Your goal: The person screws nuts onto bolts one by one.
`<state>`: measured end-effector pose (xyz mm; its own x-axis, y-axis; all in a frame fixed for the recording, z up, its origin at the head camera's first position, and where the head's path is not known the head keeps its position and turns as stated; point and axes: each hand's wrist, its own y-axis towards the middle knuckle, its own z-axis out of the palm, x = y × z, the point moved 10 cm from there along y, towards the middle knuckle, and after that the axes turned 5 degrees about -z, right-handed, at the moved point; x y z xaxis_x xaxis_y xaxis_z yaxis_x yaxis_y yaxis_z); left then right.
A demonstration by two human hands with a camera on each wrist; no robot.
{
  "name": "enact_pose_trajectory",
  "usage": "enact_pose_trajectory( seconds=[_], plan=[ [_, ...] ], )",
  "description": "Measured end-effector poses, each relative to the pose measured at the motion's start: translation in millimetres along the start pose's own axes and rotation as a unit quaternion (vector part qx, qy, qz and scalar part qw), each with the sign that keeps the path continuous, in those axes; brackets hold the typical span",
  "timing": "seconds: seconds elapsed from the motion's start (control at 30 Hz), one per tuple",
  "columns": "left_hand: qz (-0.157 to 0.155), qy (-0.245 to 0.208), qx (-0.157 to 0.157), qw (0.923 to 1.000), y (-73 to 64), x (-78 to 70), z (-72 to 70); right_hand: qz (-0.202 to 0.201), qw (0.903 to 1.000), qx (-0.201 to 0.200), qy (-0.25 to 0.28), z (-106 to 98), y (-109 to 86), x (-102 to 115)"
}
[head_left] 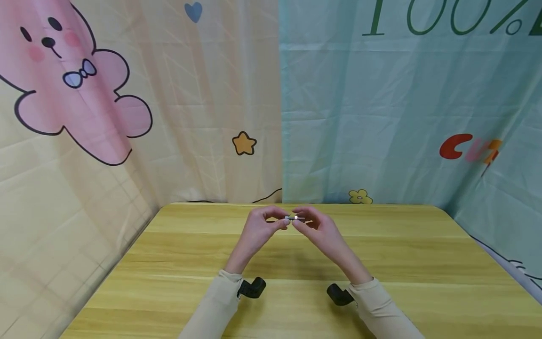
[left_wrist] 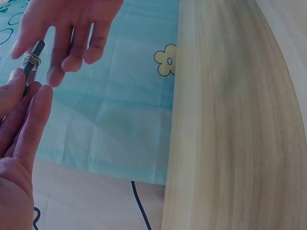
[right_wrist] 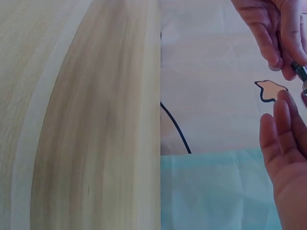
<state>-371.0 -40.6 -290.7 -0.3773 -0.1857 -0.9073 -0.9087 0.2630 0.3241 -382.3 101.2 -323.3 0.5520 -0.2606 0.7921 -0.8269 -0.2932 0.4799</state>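
1. Left hand (head_left: 260,226) pinches the bolt (left_wrist: 29,69).
2. Right hand (head_left: 319,228) is near the nut (left_wrist: 31,60); cannot tell whether it grips.
3. Nut sits midway along the bolt, above the table (head_left: 292,306); turning seems underway, calling for a steady bolt.

The head view was bright and evenly lit, with soft shadows on the table (head_left: 296,310) at lower center and a small glint on the nut (head_left: 296,217) mid-frame. Both wrist views looked dimmer, cooler and hazier, the table's edge bowing at upper right in one, left in the other.
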Motion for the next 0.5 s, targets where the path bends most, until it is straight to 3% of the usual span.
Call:
enact_pose_trajectory(
  seconds=[0.23,0.5],
  plan=[
    [0.001,-0.005,-0.001,1.0000,0.8,1.9,-0.4,-0.051,0.9986,-0.007,0.014,-2.1,0.3,9.1],
    [-0.006,-0.012,0.000,0.9999,0.9,2.6,0.1,-0.022,0.9997,-0.009,0.011,-2.8,-0.6,1.6]
  ],
)
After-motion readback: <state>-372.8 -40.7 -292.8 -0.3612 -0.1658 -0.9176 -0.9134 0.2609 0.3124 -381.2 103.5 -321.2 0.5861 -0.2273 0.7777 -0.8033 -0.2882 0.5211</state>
